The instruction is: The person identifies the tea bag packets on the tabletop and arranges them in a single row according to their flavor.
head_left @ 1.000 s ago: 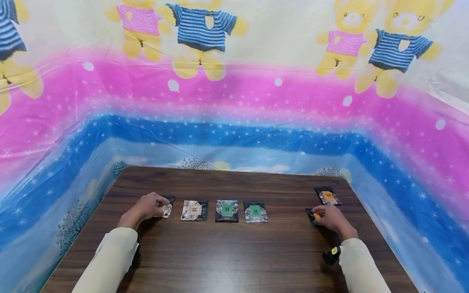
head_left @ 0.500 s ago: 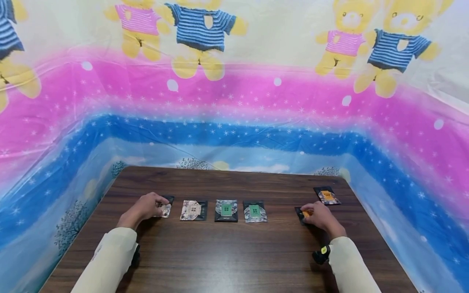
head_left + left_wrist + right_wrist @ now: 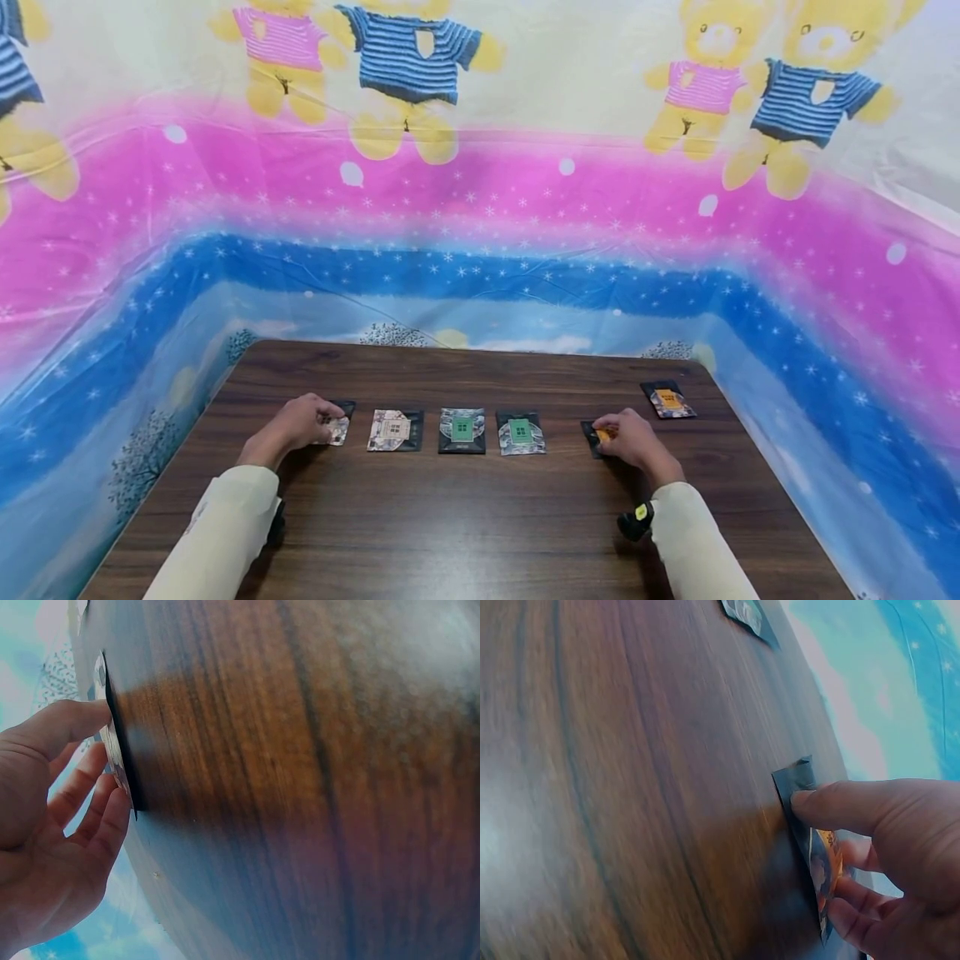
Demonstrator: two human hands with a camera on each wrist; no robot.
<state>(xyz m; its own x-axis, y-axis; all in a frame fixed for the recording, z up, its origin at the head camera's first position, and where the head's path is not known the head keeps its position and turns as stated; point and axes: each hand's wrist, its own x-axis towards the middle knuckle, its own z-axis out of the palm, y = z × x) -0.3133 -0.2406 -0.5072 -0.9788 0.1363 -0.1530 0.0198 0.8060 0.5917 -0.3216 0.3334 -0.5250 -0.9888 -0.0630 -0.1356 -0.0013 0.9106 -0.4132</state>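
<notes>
At the left end of a row of flat sachets, my left hand (image 3: 298, 422) holds a dark and pale sachet (image 3: 341, 428) by its edges. The left wrist view shows thumb and fingertips on that sachet (image 3: 113, 747), low over the tabletop. Toward the right, my right hand (image 3: 633, 439) grips a black sachet with an orange label (image 3: 589, 435). Its thumb lies near one end of this sachet (image 3: 802, 832) and curled fingers are at the other; the hand covers part of it. Between the hands lie a beige-labelled sachet (image 3: 394, 430) and two green-labelled sachets, one black (image 3: 462, 446) and one grey (image 3: 521, 432).
Another orange-labelled sachet (image 3: 667, 400) lies at the back right of the brown wooden table (image 3: 450, 517). A printed cloth (image 3: 480, 275) with teddy bears hangs close behind the table and around its sides.
My right hand has slid left across the table with the orange-labelled sachet, nearer to the row. The left hand and the other sachets have stayed in place.
</notes>
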